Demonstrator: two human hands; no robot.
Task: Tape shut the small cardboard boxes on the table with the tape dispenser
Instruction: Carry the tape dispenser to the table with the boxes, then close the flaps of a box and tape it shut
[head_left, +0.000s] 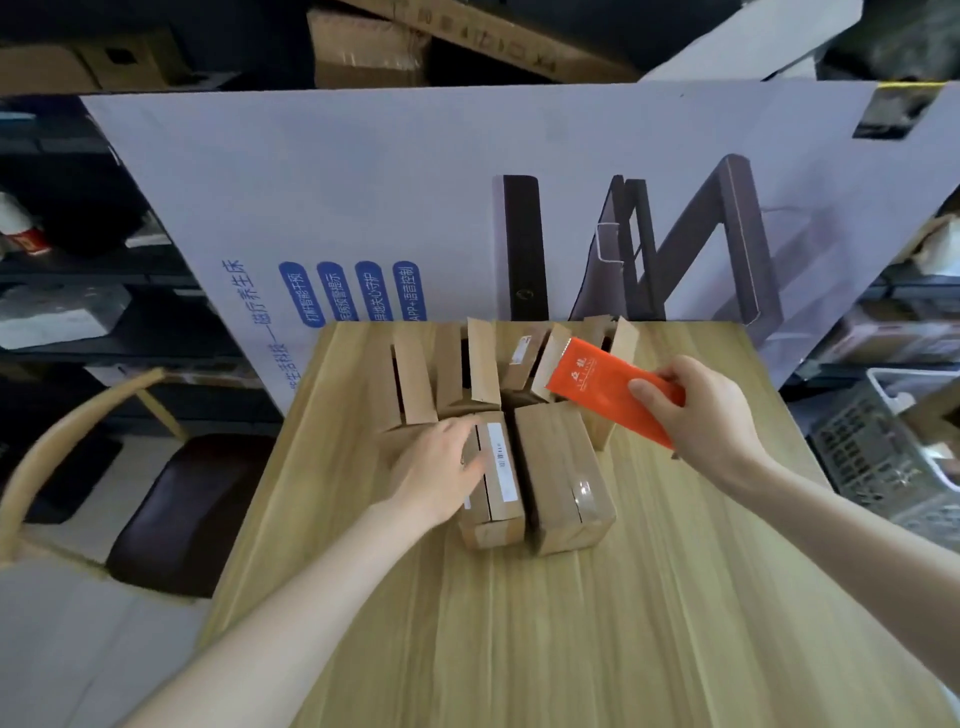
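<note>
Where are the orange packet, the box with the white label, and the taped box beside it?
Orange packet (597, 387): head view, middle of its printed face.
Labelled box (500, 480): head view, top flap by the label.
Taped box (558, 467): head view, bare top.

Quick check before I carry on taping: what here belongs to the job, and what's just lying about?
Job: labelled box under left hand; taped box; open boxes; orange packet in right hand.
Lying about: chair; grey basket; big printed carton.
</note>
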